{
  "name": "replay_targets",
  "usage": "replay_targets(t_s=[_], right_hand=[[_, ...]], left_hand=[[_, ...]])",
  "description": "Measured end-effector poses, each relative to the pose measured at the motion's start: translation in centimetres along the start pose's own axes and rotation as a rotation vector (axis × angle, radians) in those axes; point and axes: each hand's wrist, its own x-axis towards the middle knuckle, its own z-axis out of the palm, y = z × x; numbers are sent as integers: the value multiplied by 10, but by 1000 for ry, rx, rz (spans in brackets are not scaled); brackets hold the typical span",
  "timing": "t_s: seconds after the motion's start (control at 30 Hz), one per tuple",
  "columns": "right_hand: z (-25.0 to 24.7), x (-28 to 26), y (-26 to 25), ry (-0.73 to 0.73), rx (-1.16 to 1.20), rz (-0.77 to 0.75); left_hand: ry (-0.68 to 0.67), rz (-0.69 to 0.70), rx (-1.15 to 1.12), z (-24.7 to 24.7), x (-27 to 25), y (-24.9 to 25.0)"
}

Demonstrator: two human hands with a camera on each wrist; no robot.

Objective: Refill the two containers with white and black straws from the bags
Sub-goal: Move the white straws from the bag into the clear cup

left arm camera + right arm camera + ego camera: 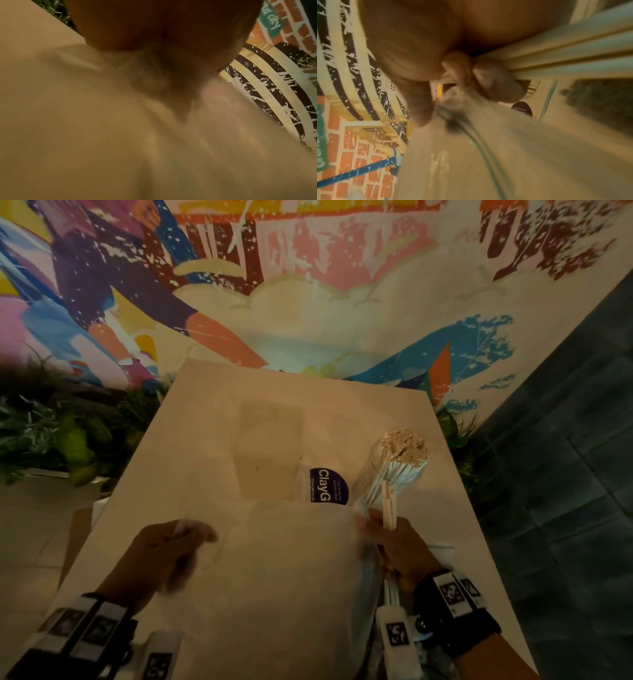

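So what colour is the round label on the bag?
Dark blue label with white lettering, clearest in the head view.

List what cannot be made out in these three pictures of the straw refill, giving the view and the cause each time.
- Head view: what the bag holds; its milky plastic hides it.
- Head view: the second container and black straws; none visible.
- Head view: the left hand fingers; motion blur.
- Head view: label wording; the bag's edge covers it.
- Right wrist view: right hand grips white straws; count blurred.
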Motion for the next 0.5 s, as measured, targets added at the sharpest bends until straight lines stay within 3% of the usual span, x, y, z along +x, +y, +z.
replay_targets(t_s=[0.13,0.23,0.37,0.5], right_hand=[[8,7,2,328,180,-5],[21,9,6,455,280,64],[28,18,19,501,203,79],[25,23,37,398,-80,-29]], left_hand=[[72,-13,-15,11,-5,-1],[123,-83,-76,19,-7,-4],[96,-226,-96,17,-5,-11],[81,-303,-101,2,-1,-22]])
